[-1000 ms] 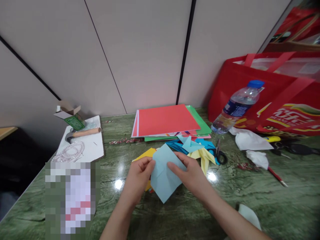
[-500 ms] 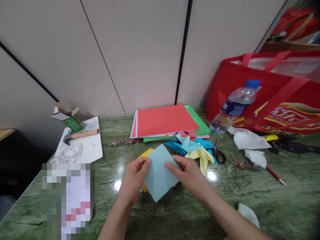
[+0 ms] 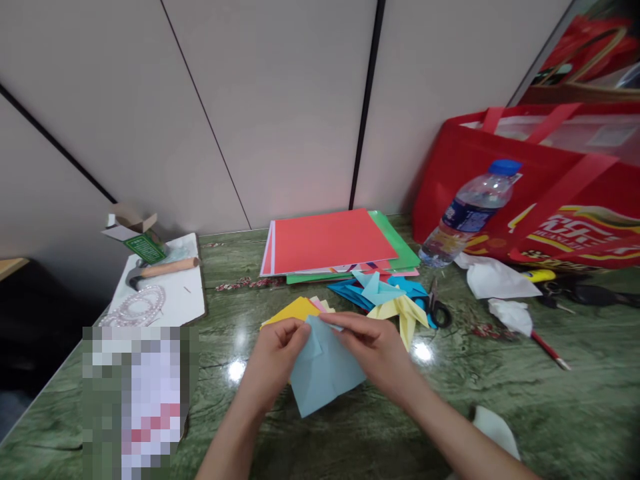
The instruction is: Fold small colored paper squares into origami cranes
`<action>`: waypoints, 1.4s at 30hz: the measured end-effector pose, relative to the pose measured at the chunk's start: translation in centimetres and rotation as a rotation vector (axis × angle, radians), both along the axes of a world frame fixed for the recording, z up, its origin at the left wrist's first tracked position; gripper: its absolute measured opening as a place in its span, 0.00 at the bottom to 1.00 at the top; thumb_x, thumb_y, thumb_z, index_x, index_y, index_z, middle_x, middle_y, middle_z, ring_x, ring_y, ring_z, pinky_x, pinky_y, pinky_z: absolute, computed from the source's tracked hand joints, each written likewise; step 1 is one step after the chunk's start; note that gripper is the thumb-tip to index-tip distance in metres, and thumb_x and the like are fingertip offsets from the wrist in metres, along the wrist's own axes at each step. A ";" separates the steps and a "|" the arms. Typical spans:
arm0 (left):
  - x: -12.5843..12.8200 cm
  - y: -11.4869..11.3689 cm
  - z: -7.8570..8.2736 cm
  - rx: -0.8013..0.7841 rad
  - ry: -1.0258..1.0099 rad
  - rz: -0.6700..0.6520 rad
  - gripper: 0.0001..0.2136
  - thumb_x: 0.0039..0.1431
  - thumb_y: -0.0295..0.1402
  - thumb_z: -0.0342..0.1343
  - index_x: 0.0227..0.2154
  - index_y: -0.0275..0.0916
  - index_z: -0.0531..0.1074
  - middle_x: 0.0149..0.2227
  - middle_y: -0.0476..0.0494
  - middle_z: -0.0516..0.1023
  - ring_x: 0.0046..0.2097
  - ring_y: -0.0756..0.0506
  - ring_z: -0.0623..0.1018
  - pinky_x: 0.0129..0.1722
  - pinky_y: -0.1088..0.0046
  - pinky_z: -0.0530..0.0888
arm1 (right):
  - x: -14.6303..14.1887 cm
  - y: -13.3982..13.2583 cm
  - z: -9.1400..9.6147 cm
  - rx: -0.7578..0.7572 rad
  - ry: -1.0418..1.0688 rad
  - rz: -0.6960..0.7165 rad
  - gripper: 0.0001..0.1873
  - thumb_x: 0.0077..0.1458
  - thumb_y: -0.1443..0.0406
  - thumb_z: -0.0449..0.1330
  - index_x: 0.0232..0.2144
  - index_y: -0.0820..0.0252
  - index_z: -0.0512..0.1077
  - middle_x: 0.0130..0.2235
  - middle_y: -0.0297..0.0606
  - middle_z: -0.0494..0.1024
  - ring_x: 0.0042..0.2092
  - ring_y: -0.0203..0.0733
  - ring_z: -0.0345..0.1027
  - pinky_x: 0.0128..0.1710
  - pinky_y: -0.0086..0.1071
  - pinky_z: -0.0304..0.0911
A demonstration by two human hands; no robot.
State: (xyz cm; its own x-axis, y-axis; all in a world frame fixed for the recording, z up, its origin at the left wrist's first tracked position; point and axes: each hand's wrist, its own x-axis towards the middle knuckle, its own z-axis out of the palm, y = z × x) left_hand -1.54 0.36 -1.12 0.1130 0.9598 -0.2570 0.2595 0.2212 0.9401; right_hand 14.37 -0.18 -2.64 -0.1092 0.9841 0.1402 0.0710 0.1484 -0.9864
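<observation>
A light blue sheet of paper [image 3: 327,377] is held up over the green table between both hands, its top edge folded over. My left hand [image 3: 280,357] pinches the upper left part, thumb in front. At the upper right, my right hand [image 3: 377,347] grips the fold with thumb and fingers close together. Yellow paper [image 3: 295,310] lies partly hidden behind the sheet. Just beyond my right hand are folded blue paper shapes [image 3: 383,290], a pale yellow folded paper [image 3: 403,313] and dark-handled scissors [image 3: 440,313].
Coloured sheets with a red one [image 3: 333,241] on top lie by the wall. To the right stand a water bottle [image 3: 467,217] and a red bag [image 3: 550,180]. A hammer [image 3: 167,268], a green box [image 3: 145,243] and a beaded string [image 3: 137,307] are on the left.
The light blue sheet's top corner has been folded down, and its lower edge has swung. My right hand's fingers have moved up and left along the top edge, closer to my left hand.
</observation>
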 end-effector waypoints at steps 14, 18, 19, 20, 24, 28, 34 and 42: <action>0.2 -0.1 0.7 0.082 0.096 -0.005 0.13 0.52 0.38 0.50 0.17 0.36 0.66 0.19 0.54 0.56 0.23 0.52 0.57 0.22 0.77 0.55 | -0.2 0.2 -0.3 -0.173 0.081 0.029 0.10 0.46 0.63 0.60 0.34 0.57 0.75 0.36 0.38 0.79 0.38 0.43 0.73 0.37 0.35 0.67; 0.3 -0.1 0.7 0.098 0.100 -0.006 0.12 0.52 0.38 0.51 0.19 0.35 0.69 0.20 0.53 0.60 0.25 0.51 0.59 0.24 0.77 0.57 | -0.2 0.4 -0.7 -0.266 0.141 0.047 0.10 0.41 0.63 0.64 0.31 0.59 0.74 0.32 0.38 0.79 0.35 0.41 0.72 0.36 0.34 0.67; 0.3 -0.1 0.7 0.091 0.092 -0.005 0.12 0.52 0.38 0.51 0.19 0.35 0.70 0.20 0.52 0.61 0.25 0.51 0.60 0.24 0.77 0.57 | -0.2 0.4 -0.7 -0.282 0.145 0.047 0.10 0.41 0.63 0.64 0.30 0.60 0.74 0.31 0.37 0.79 0.34 0.40 0.72 0.35 0.33 0.66; 0.3 -0.1 0.7 0.079 0.081 -0.004 0.13 0.51 0.38 0.51 0.19 0.35 0.70 0.21 0.52 0.61 0.25 0.51 0.60 0.24 0.77 0.58 | -0.2 0.5 -0.7 -0.294 0.152 0.044 0.10 0.40 0.64 0.64 0.29 0.60 0.74 0.30 0.36 0.78 0.33 0.39 0.71 0.34 0.33 0.66; 0.2 -0.2 0.5 -0.034 0.015 -0.037 0.14 0.50 0.42 0.53 0.20 0.35 0.69 0.20 0.52 0.62 0.24 0.52 0.59 0.22 0.77 0.56 | 0.0 0.6 -0.9 -0.305 0.203 0.020 0.09 0.39 0.64 0.65 0.27 0.59 0.74 0.27 0.34 0.77 0.30 0.37 0.70 0.32 0.31 0.65; 0.1 -0.3 0.3 -0.144 -0.046 -0.091 0.15 0.47 0.43 0.56 0.20 0.34 0.69 0.19 0.53 0.63 0.21 0.53 0.58 0.19 0.78 0.53 | 0.0 0.7 -1.1 -0.302 0.219 0.007 0.09 0.39 0.63 0.66 0.26 0.58 0.74 0.28 0.34 0.77 0.31 0.37 0.71 0.33 0.32 0.66; 0.0 -0.3 0.1 -0.217 -0.168 -0.053 0.16 0.45 0.44 0.58 0.23 0.33 0.71 0.20 0.49 0.69 0.21 0.53 0.62 0.20 0.78 0.57 | 0.1 0.7 -1.0 -0.287 0.198 -0.039 0.11 0.37 0.62 0.67 0.27 0.59 0.74 0.28 0.36 0.78 0.32 0.39 0.71 0.34 0.33 0.67; 0.3 -0.4 0.6 -0.253 -0.210 0.005 0.12 0.40 0.38 0.63 0.24 0.33 0.74 0.22 0.46 0.76 0.22 0.51 0.69 0.22 0.75 0.63 | 0.2 0.5 -0.6 -0.277 0.171 -0.051 0.10 0.38 0.62 0.66 0.27 0.59 0.74 0.27 0.36 0.78 0.31 0.39 0.71 0.34 0.34 0.67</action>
